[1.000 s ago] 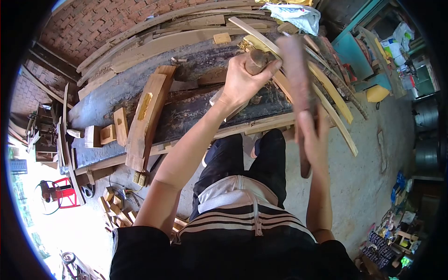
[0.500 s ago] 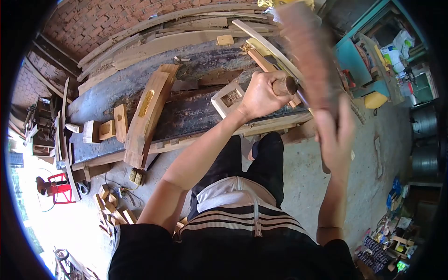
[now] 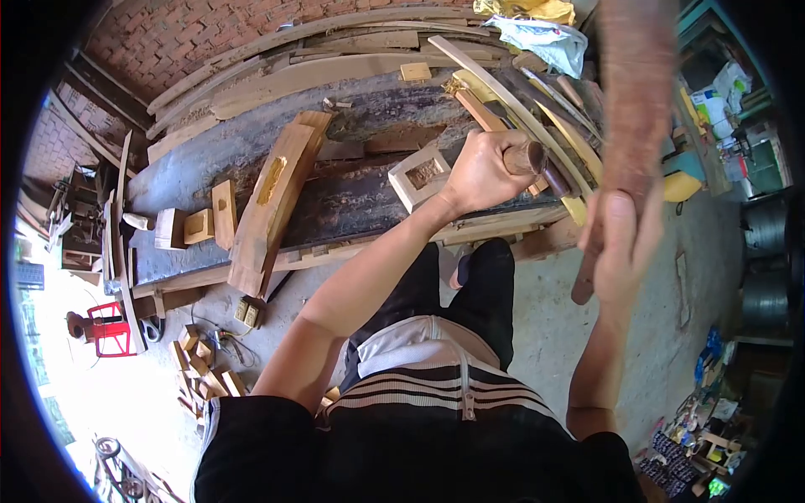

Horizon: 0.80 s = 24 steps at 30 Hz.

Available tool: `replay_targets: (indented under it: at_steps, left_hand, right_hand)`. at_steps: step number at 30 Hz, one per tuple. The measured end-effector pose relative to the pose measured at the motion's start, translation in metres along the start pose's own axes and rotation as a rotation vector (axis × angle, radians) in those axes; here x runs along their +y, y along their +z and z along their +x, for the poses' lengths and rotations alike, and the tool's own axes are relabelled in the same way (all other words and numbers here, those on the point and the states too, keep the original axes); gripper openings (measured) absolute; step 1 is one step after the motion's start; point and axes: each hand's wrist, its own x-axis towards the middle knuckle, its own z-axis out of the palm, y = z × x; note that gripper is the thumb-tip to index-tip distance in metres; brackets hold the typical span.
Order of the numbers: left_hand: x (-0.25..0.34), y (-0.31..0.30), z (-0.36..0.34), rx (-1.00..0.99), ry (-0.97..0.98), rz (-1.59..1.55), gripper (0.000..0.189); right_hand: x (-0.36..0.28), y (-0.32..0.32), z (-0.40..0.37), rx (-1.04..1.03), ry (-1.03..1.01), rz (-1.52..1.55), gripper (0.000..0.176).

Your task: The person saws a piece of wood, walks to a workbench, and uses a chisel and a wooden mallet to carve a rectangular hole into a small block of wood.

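Observation:
My left hand (image 3: 486,172) is closed around the wooden handle of a chisel (image 3: 526,158), its round butt facing up toward me. The blade is hidden below the fist. In my right hand (image 3: 622,243) is a wooden mallet (image 3: 641,101), gripped by its handle and raised to the right of the chisel; its head is blurred and partly out of frame. Left of my left fist, a pale wood block (image 3: 402,188) with a square recess lies on the dark workbench (image 3: 344,201). A long timber piece (image 3: 293,144) with a cut slot lies farther left across the bench edge.
Small wood blocks (image 3: 224,210) sit at the bench's left. Long boards (image 3: 277,84) line its back by the brick wall. Strips and tools, with a white plastic bag (image 3: 549,46), lie at the right end. Offcuts (image 3: 197,369) and a red stool (image 3: 113,331) stand on the floor.
The mallet has swung right and upward with my right hand, away from the chisel. My left hand keeps its grip. The view has shifted slightly.

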Motion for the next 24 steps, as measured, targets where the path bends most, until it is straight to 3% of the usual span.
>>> replay_targets:
  at_steps: [2, 4, 6, 9, 10, 11, 12, 13, 16, 24]
  left_hand:
    - [-0.006, 0.006, 0.002, -0.016, 0.019, -0.031, 0.019]
    - [-0.013, 0.014, 0.003, 0.116, 0.235, -0.122, 0.017]
    - [-0.019, 0.01, 0.003, 0.104, 0.26, -0.075, 0.014]
    - [-0.005, -0.021, 0.006, 0.096, -0.039, -0.084, 0.006]
    - [-0.001, -0.03, 0.008, 0.189, -0.073, -0.19, 0.007]
    - [-0.03, -0.041, 0.018, 0.307, -0.069, -0.248, 0.005]
    - [-0.019, -0.054, 0.018, 0.359, -0.155, -0.335, 0.005]
    - [-0.027, -0.064, 0.022, 0.438, -0.134, -0.382, 0.01]
    - [-0.036, -0.087, 0.025, 0.539, -0.124, -0.569, 0.012]
    - [-0.02, -0.072, 0.02, 0.458, -0.068, -0.497, 0.012]
  right_hand:
    - [0.031, 0.008, 0.007, -0.176, -0.241, -0.497, 0.05]
    - [0.026, 0.0, -0.001, -0.178, -0.182, -0.558, 0.054]
    - [0.024, -0.001, -0.005, -0.209, 0.107, -0.196, 0.057]
    - [0.039, -0.005, -0.019, -0.161, 0.286, -0.107, 0.057]
    - [0.045, -0.006, -0.024, -0.144, 0.287, -0.102, 0.057]
    - [0.051, -0.007, -0.029, -0.113, 0.194, -0.151, 0.056]
    - [0.056, -0.007, -0.033, -0.086, 0.099, -0.201, 0.055]
    - [0.058, -0.008, -0.042, -0.097, 0.331, -0.042, 0.054]
    - [0.063, -0.014, -0.055, -0.112, 0.392, -0.011, 0.053]
    - [0.067, -0.02, -0.065, -0.06, 0.41, -0.029, 0.055]
